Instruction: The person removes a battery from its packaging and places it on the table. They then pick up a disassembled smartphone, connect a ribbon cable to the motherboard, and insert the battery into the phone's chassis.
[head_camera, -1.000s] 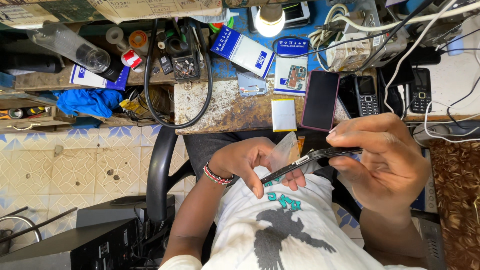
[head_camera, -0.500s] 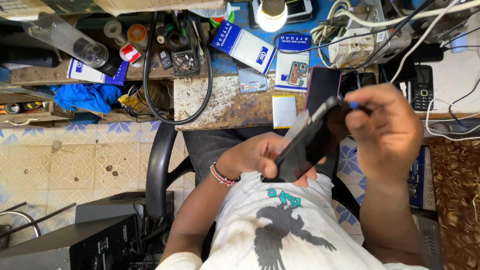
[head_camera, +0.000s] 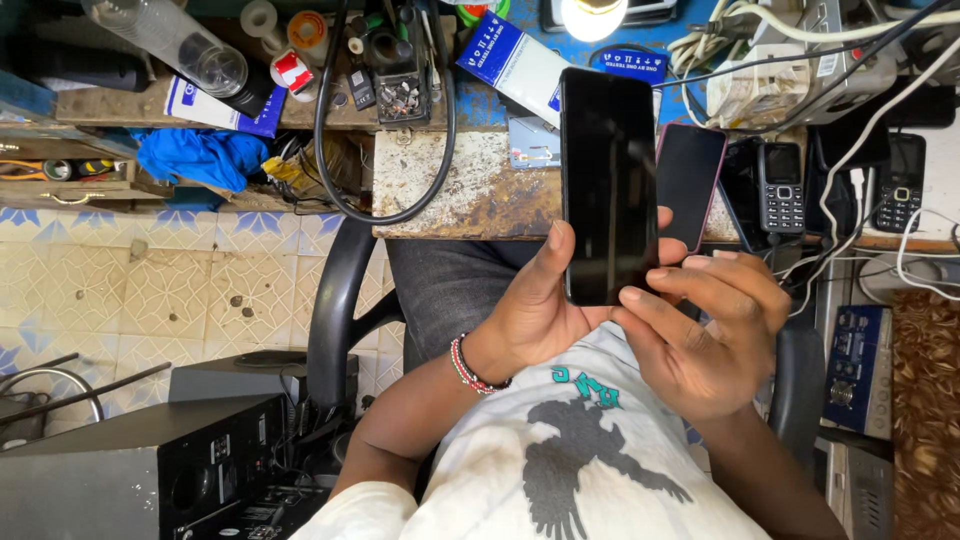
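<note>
I hold a black smartphone (head_camera: 608, 185) upright over my lap, with its dark screen facing me. My left hand (head_camera: 535, 310), which has a beaded bracelet at the wrist, grips its lower left edge with the thumb laid along the side. My right hand (head_camera: 705, 335) pinches the lower right corner between thumb and curled fingers. A second dark phone with a reddish rim (head_camera: 690, 185) lies on the bench edge just behind the one I hold.
A worn workbench (head_camera: 470, 190) carries a black cable loop (head_camera: 330, 150), boxes, a clear bottle (head_camera: 175, 45), a lit lamp (head_camera: 593, 15), two keypad phones (head_camera: 780, 185) and tangled white cables. A blue cloth (head_camera: 200, 158) lies left. Black speakers (head_camera: 140, 475) stand on the tiled floor.
The phone was held edge-on near my lap, then tilted up. Now it stands upright with its screen facing me, and my right hand has dropped to its lower corner.
</note>
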